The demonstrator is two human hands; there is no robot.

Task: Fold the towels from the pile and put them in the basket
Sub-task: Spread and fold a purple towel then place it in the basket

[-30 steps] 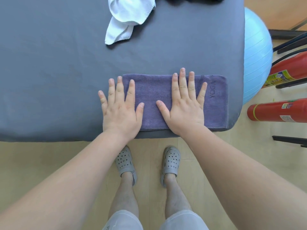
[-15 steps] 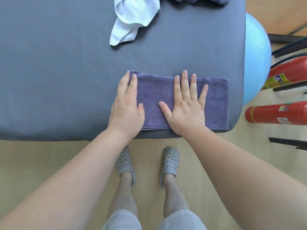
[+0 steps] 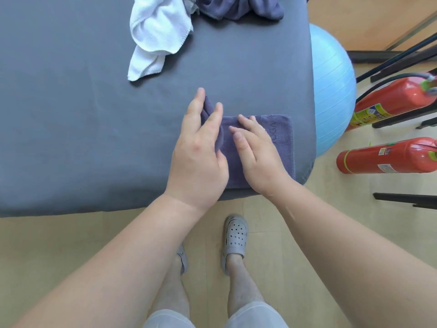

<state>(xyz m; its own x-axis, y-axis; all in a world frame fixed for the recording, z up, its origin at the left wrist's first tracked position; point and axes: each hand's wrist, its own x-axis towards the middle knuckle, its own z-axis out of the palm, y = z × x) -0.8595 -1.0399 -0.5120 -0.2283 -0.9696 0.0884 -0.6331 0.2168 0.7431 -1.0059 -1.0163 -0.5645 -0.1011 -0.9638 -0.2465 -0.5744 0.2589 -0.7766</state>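
A purple towel [image 3: 280,147], folded into a strip, lies at the near right edge of the grey table [image 3: 71,138]. My left hand [image 3: 198,152] grips the towel's left end and has lifted it off the table toward the right. My right hand [image 3: 257,152] lies flat on the middle of the towel with straight fingers, pressing it down. At the far edge lie a crumpled white towel [image 3: 156,36] and a dark purple towel [image 3: 238,8] of the pile. No basket is in view.
A light blue exercise ball [image 3: 333,86] sits just past the table's right edge. Two red fire extinguishers [image 3: 387,157] lie on the wooden floor to the right, among black metal frame legs [image 3: 402,200]. My feet in grey clogs stand below the table edge.
My left hand went from lying flat to gripping the towel's left end and raising it toward the right. My right hand shifted slightly and stays on the towel. The view moved, showing more of the pile.
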